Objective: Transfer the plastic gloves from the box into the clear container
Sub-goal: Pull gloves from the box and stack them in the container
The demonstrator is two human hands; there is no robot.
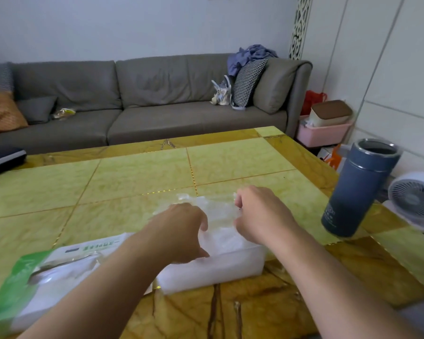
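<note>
Soft, even daylight; faint shadows. Mild glare on glossy table (137, 177). Wide-angle bend tilts flask (360, 187) at right edge. Overall slight blur.

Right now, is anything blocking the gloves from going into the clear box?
Nothing visible does. Both hands, left hand and right hand, hold the plastic gloves right over the open clear container.

Box (47, 277): left end cut off by the frame edge; print blurred.
Clear container (213, 270): near rim hidden behind both hands, right of the box.
</note>
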